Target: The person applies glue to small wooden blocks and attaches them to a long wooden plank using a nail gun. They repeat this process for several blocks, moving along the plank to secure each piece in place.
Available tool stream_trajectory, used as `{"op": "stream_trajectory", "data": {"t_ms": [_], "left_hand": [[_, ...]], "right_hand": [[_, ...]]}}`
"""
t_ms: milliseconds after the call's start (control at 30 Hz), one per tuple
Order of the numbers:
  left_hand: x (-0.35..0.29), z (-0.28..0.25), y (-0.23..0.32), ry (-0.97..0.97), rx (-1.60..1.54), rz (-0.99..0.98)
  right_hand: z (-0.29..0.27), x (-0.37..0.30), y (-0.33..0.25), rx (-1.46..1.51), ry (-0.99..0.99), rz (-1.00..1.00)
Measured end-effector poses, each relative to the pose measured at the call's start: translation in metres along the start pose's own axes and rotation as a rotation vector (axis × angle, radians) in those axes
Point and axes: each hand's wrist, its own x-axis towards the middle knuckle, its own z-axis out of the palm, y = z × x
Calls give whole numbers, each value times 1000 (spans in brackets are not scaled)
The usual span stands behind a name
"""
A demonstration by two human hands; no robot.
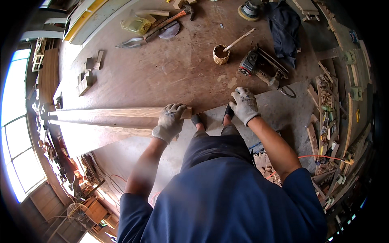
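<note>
My left hand [170, 120], in a pale grey work glove, is closed over the right end of a long wooden board [121, 112] at the near edge of the worktable [174, 77]. A second long board [109, 127] runs beside it, nearer to me, with a dark gap between. My right hand [244, 105], gloved alike, is at the table's near edge with fingers curled; whatever may be in them is hidden. Just beyond it lies a nail gun [261, 67]. A small pot [221, 55] with a stick [239, 39] leaning in it stands farther left.
Small wood blocks [86, 77] lie at the left. A hammer [170, 21], pliers [130, 42], and a clear bag [137, 25] are at the back left. A sander [249, 10] and dark cloth [283, 30] lie at the back right. An orange hose [320, 156] crosses at right, near wood scraps [327, 109].
</note>
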Motion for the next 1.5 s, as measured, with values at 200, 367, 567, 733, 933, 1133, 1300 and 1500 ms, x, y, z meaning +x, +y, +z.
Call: {"op": "stream_trajectory", "data": {"t_ms": [200,367,567,733,933,1133,1300,1500], "left_hand": [[6,-17,19,-65,101,1],[11,-5,13,-73,168,43],[15,0,5,-84,150,48],[17,-6,8,-143,161,20],[16,-5,6,-169,189,-11],[16,7,0,-82,177,25],[18,-2,3,-148,170,52],[15,2,1,-101,159,83]], "right_hand": [[7,-5,-9,50,67,-46],[43,-16,-46,473,-21,-68],[51,-10,-114,878,-392,267],[39,2,-143,842,-403,336],[45,9,-157,847,-406,519],[91,14,-142,855,-354,561],[87,12,-143,884,-322,588],[52,8,-156,875,-343,584]]}}
